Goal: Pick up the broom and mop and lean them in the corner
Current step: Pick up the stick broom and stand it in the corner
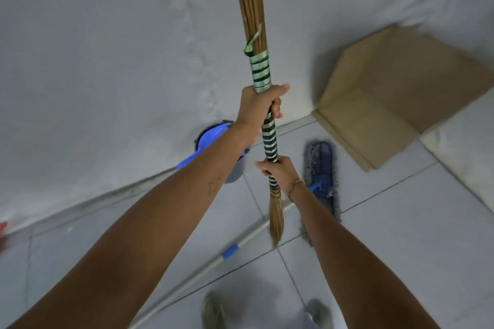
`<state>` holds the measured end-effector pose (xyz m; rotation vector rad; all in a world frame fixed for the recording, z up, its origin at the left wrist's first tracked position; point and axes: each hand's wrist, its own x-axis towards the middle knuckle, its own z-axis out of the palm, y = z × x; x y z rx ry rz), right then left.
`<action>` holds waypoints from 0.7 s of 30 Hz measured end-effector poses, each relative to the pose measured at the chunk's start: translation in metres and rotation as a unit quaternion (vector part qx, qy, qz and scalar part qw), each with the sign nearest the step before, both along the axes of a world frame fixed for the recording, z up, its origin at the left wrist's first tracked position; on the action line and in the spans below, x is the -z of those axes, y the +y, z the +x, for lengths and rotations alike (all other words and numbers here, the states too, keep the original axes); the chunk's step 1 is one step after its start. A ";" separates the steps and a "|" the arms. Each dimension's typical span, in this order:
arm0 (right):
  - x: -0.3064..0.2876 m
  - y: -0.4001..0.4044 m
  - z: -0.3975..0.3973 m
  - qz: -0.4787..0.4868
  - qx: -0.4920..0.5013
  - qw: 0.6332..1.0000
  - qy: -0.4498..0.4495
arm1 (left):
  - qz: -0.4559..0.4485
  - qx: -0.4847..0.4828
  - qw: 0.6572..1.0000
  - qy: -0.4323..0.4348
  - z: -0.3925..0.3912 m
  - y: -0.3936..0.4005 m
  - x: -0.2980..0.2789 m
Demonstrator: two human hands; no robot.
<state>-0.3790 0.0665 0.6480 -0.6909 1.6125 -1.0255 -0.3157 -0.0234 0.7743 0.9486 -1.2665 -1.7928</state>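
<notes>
I hold the broom [260, 69] upright in front of the grey wall, a bundle of tan stalks wrapped in green and dark striped tape, with a thin tuft hanging at its lower end. My left hand [258, 104] grips the taped part higher up. My right hand [280, 172], with a bracelet on the wrist, grips it lower down. The mop lies on the tiled floor: its blue and grey flat head [320, 165] is near the wall and its metal pole [203, 267] with a blue collar runs toward the lower left.
A grey bucket with a blue wringer [213, 139] stands against the wall behind my left forearm. Flattened cardboard [395, 93] leans at the right wall. My feet [213, 310] show at the bottom edge. A red thing [2, 232] is at the far left.
</notes>
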 end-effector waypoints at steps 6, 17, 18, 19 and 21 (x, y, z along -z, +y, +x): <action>-0.043 0.082 -0.148 -0.029 0.116 0.992 0.027 | -0.043 0.114 0.992 0.029 -0.162 0.086 -0.043; -0.077 0.217 -0.408 -0.036 0.223 0.970 0.090 | -0.110 0.192 0.974 0.049 -0.411 0.219 -0.080; -0.081 0.219 -0.426 -0.035 0.230 0.968 0.090 | -0.113 0.191 0.973 0.054 -0.429 0.222 -0.087; -0.082 0.220 -0.438 -0.032 0.235 0.967 0.089 | -0.113 0.193 0.973 0.060 -0.442 0.224 -0.091; -0.086 0.216 -0.467 -0.035 0.236 0.967 0.093 | -0.122 0.199 0.970 0.064 -0.474 0.221 -0.100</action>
